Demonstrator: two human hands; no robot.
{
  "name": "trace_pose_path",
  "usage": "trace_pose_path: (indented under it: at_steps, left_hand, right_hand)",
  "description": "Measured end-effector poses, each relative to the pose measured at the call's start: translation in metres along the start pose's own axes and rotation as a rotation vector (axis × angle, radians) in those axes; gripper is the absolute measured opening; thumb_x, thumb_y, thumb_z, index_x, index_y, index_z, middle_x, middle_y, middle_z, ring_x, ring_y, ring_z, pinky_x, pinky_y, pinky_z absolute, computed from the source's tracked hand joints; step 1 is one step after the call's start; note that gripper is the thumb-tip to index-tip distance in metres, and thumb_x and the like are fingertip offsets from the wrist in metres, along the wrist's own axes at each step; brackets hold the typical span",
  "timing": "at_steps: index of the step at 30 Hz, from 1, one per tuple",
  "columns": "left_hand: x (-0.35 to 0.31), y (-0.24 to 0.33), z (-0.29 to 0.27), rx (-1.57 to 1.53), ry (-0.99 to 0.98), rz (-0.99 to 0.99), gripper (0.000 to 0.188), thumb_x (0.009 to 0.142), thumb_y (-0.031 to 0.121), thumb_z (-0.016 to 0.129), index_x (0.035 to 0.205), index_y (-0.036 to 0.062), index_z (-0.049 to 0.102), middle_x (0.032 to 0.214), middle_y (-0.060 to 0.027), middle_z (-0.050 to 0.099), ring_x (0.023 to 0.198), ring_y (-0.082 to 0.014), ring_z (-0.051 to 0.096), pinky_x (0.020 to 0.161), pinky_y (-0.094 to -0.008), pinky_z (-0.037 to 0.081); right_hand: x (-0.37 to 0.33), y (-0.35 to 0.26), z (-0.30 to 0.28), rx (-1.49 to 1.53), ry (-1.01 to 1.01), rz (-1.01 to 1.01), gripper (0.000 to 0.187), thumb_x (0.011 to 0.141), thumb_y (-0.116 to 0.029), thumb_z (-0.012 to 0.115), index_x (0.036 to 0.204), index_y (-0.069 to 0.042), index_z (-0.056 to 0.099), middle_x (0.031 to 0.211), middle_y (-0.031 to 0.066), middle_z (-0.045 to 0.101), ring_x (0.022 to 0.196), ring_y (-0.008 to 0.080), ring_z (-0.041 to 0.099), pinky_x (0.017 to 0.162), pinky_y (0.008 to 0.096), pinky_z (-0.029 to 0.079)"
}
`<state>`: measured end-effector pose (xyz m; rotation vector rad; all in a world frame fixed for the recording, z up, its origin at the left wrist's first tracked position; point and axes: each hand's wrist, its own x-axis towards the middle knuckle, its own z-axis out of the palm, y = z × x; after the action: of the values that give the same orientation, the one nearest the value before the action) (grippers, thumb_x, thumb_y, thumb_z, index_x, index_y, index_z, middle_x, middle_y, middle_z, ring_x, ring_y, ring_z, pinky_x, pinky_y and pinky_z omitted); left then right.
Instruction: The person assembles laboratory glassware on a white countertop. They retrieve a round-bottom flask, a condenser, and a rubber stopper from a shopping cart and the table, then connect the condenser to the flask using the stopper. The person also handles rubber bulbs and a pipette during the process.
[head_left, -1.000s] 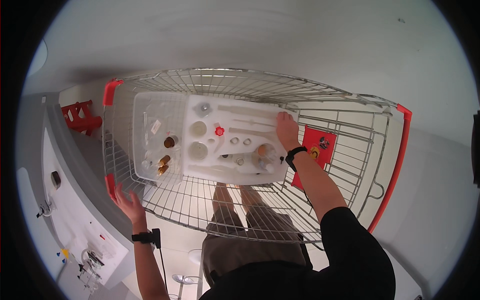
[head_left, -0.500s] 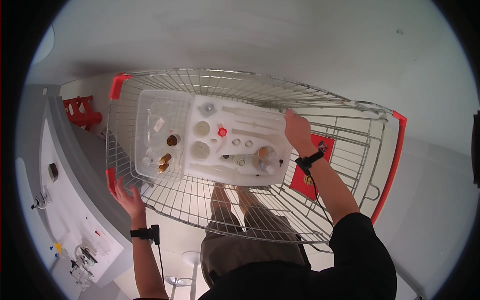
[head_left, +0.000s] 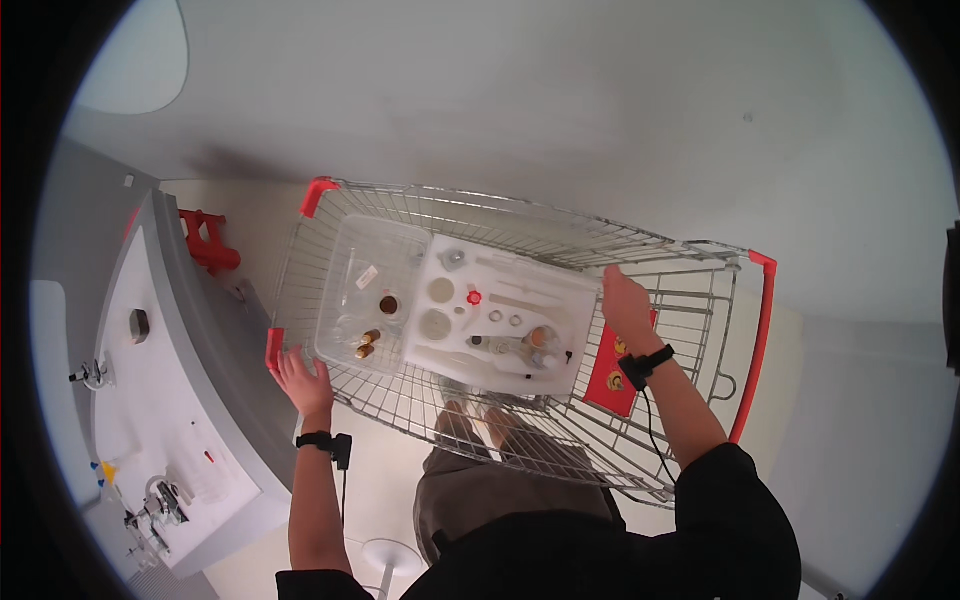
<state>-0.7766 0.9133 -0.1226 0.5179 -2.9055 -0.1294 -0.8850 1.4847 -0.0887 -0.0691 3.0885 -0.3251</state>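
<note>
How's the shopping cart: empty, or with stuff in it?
Not empty: inside the shopping cart sit a white tray and a clear box, which holds small brown items.

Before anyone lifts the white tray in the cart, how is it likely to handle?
The white tray looks like thick foam, so it is probably light and stiff. Clear pieces seem set into its recesses, so they may stay put while it is level. They look glassy, so tipping it might break some.
</note>
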Motion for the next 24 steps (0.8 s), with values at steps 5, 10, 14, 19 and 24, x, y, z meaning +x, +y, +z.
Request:
trace_pose_path:
  at_steps: [5, 10, 14, 19, 24]
  left_hand:
    - [0.009, 0.039, -0.047, 0.141, 0.087, 0.08, 0.047, 0.077, 0.017, 0.067, 0.121, 0.0082, 0.054, 0.132, -0.0146, 0.049, 0.137, -0.0338, 0.032, 0.113, -0.0566, 0.018]
    - [-0.008, 0.109, -0.109, -0.802, -0.098, -0.166, 0.043, 0.082, 0.009, 0.068, 0.122, 0.0053, 0.054, 0.118, -0.0104, 0.059, 0.113, -0.0252, 0.056, 0.098, -0.0377, 0.043]
    - [-0.024, 0.18, -0.2, -1.757, -0.474, -0.113, 0.045, 0.097, 0.016, 0.055, 0.138, 0.0018, 0.043, 0.13, -0.0139, 0.056, 0.121, -0.0234, 0.054, 0.104, -0.0374, 0.041]
    - [-0.041, 0.154, -0.287, -2.104, -0.288, -0.114, 0.047, 0.101, 0.026, 0.046, 0.141, 0.0019, 0.037, 0.132, -0.0183, 0.053, 0.119, -0.0293, 0.055, 0.102, -0.0406, 0.045]
    - [-0.087, 0.06, -0.341, -2.062, -0.075, -0.172, 0.044, 0.102, 0.027, 0.043, 0.138, 0.0024, 0.04, 0.126, -0.0163, 0.058, 0.113, -0.0255, 0.06, 0.095, -0.0382, 0.05]
  right_hand:
    - [-0.011, -0.033, -0.075, 0.474, 0.056, 0.112, 0.014, 0.098, -0.019, 0.045, 0.102, -0.006, 0.048, 0.077, 0.0156, 0.066, 0.075, 0.0343, 0.066, 0.064, 0.0427, 0.05]
    - [-0.032, -0.104, -0.142, 0.808, 0.057, 0.036, 0.008, 0.098, -0.012, 0.044, 0.101, -0.004, 0.047, 0.079, 0.0107, 0.066, 0.062, 0.0185, 0.058, 0.059, 0.0324, 0.046]
    - [-0.071, -0.196, -0.179, 1.15, -0.069, -0.003, 0.007, 0.1, -0.01, 0.041, 0.101, -0.006, 0.047, 0.083, 0.006, 0.065, 0.055, 0.0045, 0.041, 0.051, 0.0214, 0.037]
    - [-0.13, -0.286, -0.215, 1.152, -0.16, -0.16, 0.007, 0.101, -0.01, 0.041, 0.102, -0.005, 0.046, 0.087, 0.008, 0.066, 0.057, 0.0058, 0.046, 0.053, 0.0213, 0.04]
    - [-0.181, -0.359, -0.243, 1.185, -0.467, -0.331, 0.013, 0.102, -0.015, 0.042, 0.102, -0.004, 0.049, 0.093, 0.0085, 0.066, 0.067, 0.0109, 0.06, 0.06, 0.0233, 0.043]
